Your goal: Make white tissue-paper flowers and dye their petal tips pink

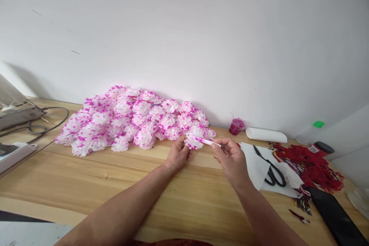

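My left hand [177,155] is closed with its fingertips at the underside of a white paper flower [195,145] with magenta-stained petals. My right hand [233,161] pinches a slim white stick [209,141] whose far end is stained magenta and lies across the flower. Whether the tip presses on the petals cannot be made out. Behind and to the left, a large heap of similar white and magenta flowers [115,123] leans along the wall. Beyond my right hand stands a small clear cup [236,126] with dark magenta liquid, its inner wall splashed.
Right of my right hand lie white sheets [253,165], black-handled scissors [275,173], a white roll [266,135], red yarn-like material [317,169], a dark-lidded jar [321,148] and a long black object [340,215]. Cables [57,123] and a white power strip [17,155] occupy the left.
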{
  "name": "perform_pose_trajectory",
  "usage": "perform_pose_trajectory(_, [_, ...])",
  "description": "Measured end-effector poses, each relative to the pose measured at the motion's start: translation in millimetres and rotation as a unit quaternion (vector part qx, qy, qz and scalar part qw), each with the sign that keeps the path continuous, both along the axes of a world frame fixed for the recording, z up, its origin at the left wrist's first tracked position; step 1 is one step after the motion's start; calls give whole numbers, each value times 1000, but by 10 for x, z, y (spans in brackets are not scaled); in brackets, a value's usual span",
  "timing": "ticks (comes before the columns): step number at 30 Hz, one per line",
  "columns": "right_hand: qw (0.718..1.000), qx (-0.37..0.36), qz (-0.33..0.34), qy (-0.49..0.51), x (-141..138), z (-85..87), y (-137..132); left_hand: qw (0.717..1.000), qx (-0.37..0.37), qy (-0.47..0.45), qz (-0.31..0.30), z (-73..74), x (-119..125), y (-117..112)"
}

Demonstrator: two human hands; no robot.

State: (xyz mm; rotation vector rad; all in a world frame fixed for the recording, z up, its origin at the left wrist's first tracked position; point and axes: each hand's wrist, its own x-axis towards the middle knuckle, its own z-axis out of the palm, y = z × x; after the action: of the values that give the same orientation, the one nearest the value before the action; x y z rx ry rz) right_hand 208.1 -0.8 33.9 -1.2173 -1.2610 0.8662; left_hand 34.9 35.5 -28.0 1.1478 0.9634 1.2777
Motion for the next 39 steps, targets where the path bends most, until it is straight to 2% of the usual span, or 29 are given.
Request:
perform_pose_trajectory(6, [996, -14, -13, 84, 28, 54, 36, 1000, 1, -5, -7, -35, -1, 6])
perform_pose_trajectory(11, [995, -38, 4, 92, 13, 50, 77, 1000, 3, -13, -15, -53, 4, 20])
perform_pose_trajectory(19, [986, -39, 8, 159, 86, 38, 83, 997, -36, -67, -19, 3, 2, -19])
perform_pose_trajectory(26, [977, -121, 39, 169, 118, -57, 97, 989, -60, -120, -57, -39, -4, -17])
perform_pose_trajectory(32, [975, -73, 49, 203, 241, -15, 128, 974, -101, -166, -113, -18, -27, -36])
perform_pose_trajectory(39, [989, -43, 65, 124, 303, -79, 111, 952, -132, -210, -179, 33, -59, -48])
